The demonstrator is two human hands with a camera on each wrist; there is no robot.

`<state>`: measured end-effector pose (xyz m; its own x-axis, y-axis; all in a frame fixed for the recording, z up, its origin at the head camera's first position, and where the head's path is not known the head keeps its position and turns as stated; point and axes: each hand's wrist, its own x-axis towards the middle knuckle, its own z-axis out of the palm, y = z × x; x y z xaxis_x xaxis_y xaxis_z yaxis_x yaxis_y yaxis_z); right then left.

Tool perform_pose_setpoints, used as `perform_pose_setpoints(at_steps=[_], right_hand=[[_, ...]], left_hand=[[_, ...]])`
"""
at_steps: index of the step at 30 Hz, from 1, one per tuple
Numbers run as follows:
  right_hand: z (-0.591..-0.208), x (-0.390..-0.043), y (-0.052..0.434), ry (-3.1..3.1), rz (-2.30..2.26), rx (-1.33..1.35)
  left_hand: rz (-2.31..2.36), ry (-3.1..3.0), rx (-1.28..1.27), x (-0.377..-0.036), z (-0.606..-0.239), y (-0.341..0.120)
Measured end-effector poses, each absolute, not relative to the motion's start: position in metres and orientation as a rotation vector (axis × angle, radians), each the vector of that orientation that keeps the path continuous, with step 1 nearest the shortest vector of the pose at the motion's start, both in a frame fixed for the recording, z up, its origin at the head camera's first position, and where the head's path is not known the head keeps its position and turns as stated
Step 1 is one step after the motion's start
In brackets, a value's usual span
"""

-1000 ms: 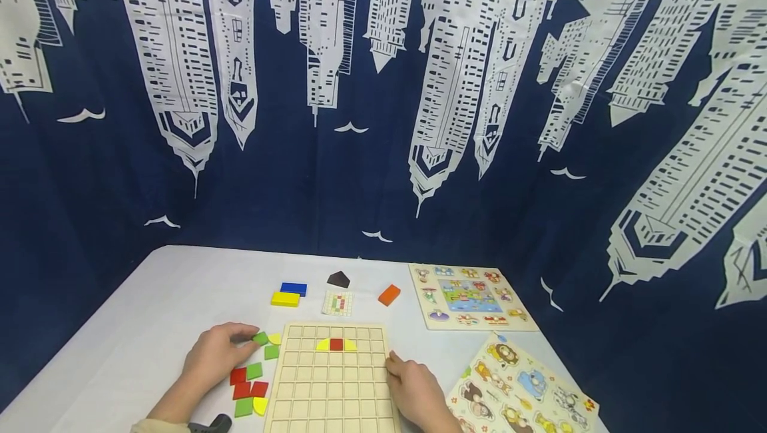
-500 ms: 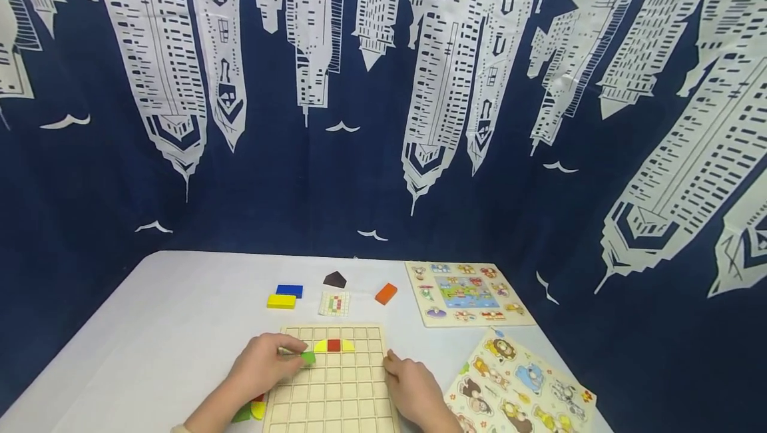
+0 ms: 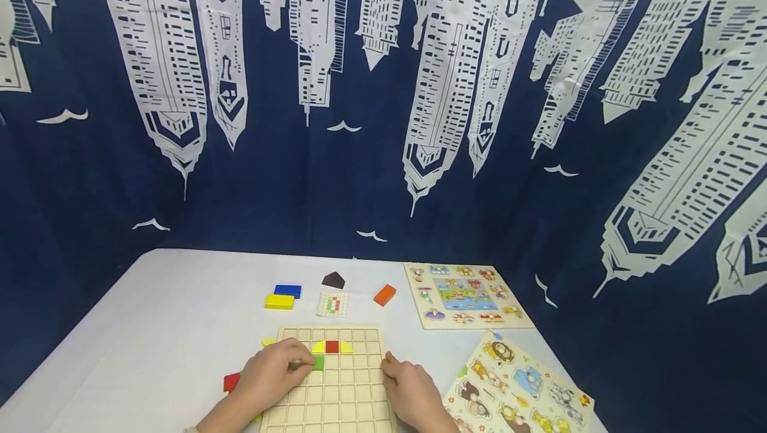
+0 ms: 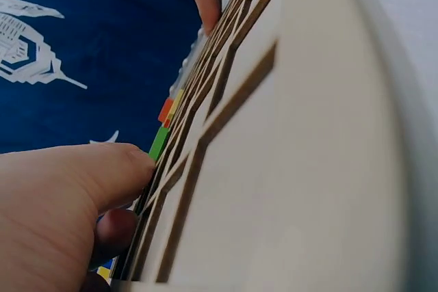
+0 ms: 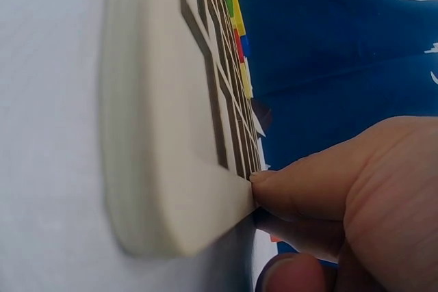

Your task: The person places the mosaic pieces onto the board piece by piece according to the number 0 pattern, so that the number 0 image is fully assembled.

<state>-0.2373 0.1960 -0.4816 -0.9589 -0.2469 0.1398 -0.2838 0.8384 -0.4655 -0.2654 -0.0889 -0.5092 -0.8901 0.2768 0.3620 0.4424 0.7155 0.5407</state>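
Observation:
My left hand point(image 3: 272, 370) pinches a green square tile point(image 3: 319, 363) low over the wooden grid board point(image 3: 353, 396), just under the row near its far edge. In that row a red square tile point(image 3: 332, 347) sits between two yellow quarter-round tiles point(image 3: 345, 348). The green tile point(image 4: 159, 143) also shows at the thumb tip in the left wrist view. My right hand point(image 3: 413, 390) grips the board's right edge, its thumb on top and fingers beneath, as the right wrist view shows. Left of the board, loose tiles, among them a red tile point(image 3: 231, 382), are mostly hidden by my left arm.
Beyond the board lie a printed pattern card point(image 3: 332, 305), a dark pentagon block point(image 3: 333, 280), a blue block point(image 3: 288, 291), a yellow block point(image 3: 279, 302) and an orange block point(image 3: 385, 295). Two picture puzzles, a sea-scene one point(image 3: 419, 316) and an animal one point(image 3: 497, 386), lie at right.
My left hand has picked the green tile from the loose ones at left and carried it right onto the board, under the red and yellow row. The right hand stays on the board's edge.

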Motion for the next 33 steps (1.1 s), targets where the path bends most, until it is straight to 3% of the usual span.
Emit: perform_pose_setpoints(at_steps=[12, 22, 33], right_hand=[[-0.482, -0.238, 0.199, -2.943, 0.775, 0.43], [-0.481, -0.238, 0.196, -2.959, 0.754, 0.436], [-0.482, -0.239, 0.198, -2.959, 0.753, 0.444]], left_hand=[[-0.866, -2.687, -0.363, -0.263, -0.502, -0.081], [-1.023, -2.657, 0.182, -0.265, -0.481, -0.144], [-1.03, -2.923, 0.029, -0.277, -0.493, -0.165]])
